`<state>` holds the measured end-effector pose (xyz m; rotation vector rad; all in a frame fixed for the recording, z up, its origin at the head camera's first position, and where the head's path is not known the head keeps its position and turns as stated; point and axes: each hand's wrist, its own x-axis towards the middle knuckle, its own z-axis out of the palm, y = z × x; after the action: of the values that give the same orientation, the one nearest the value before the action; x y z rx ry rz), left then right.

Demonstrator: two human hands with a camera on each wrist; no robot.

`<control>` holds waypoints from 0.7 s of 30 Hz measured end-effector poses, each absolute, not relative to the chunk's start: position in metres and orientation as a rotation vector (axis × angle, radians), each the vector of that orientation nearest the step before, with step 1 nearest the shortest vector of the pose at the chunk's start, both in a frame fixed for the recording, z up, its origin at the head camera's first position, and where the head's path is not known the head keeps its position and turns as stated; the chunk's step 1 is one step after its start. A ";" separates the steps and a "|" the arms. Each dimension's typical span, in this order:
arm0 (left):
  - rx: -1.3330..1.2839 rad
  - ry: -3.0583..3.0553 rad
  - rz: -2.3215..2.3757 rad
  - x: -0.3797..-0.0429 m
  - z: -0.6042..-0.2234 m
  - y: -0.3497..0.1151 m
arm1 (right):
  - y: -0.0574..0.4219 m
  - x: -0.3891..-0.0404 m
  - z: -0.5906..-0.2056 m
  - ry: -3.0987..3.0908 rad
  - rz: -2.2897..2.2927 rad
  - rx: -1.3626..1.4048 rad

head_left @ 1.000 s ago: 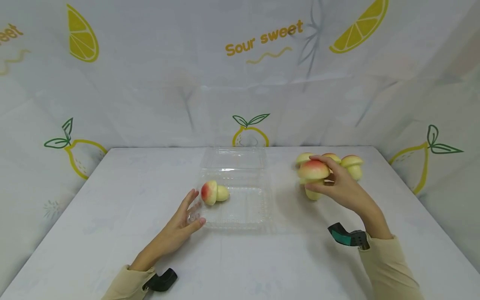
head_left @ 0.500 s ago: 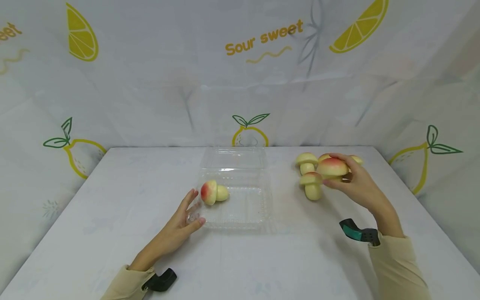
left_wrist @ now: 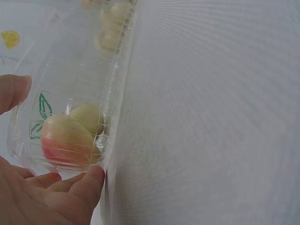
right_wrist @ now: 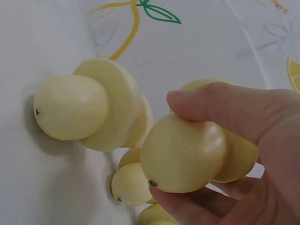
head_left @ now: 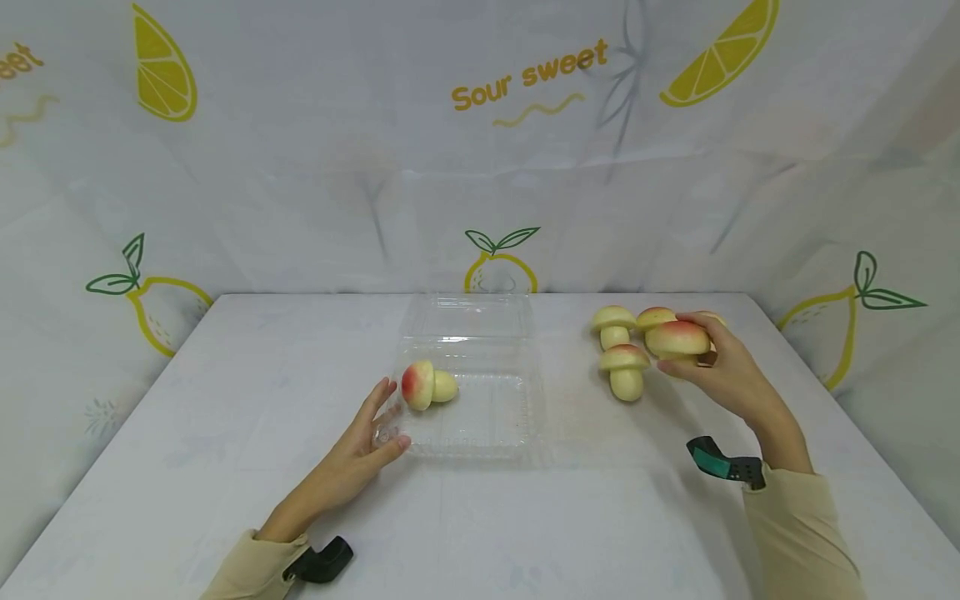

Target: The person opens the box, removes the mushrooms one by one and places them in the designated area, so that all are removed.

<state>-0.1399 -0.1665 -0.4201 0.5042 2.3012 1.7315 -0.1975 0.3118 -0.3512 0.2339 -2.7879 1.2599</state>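
My left hand [head_left: 351, 461] grips the left end of a clear plastic clamshell container [head_left: 487, 433], which stands with its lid laid back. Inside, near that hand, a toy mushroom [head_left: 418, 385] with a red-blushed cap lies on its side; the left wrist view shows it through the clear wall. Over at the right, my right hand [head_left: 731, 379] pinches another mushroom [head_left: 677, 336], cap up, between thumb and fingers. From the right wrist view, its pale rounded stem [right_wrist: 180, 154] faces the camera, while the hand covers part of the cap.
Close left of the held mushroom stand a front mushroom [head_left: 626, 375] and a back mushroom [head_left: 613, 325]. A red-capped one [head_left: 656, 317] is just behind it, and another [head_left: 712, 317] is mostly hidden by the right hand. A printed cloth backdrop [head_left: 315, 208] rises behind the white table [head_left: 300, 350].
The right hand has carried its mushroom rightward from over the front mushroom, uncovering that one, and it has sunk slightly in the last half second. The left hand keeps its place at the container.
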 end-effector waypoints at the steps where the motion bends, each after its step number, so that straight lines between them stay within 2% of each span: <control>1: 0.508 2.302 1.731 -0.140 -0.420 -0.167 | 0.312 -0.198 -0.352 -2.803 1.257 0.220; 8: 0.518 2.293 1.737 -0.140 -0.421 -0.167 | 0.317 -0.200 -0.357 -2.895 1.223 0.132; 21: 0.518 2.294 1.738 -0.140 -0.421 -0.168 | 0.326 -0.207 -0.368 -2.944 1.168 0.155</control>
<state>-0.1400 -0.1675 -0.4214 0.5185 2.2942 1.7378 -0.2066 0.3258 -0.3685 0.1554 -2.9442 1.1677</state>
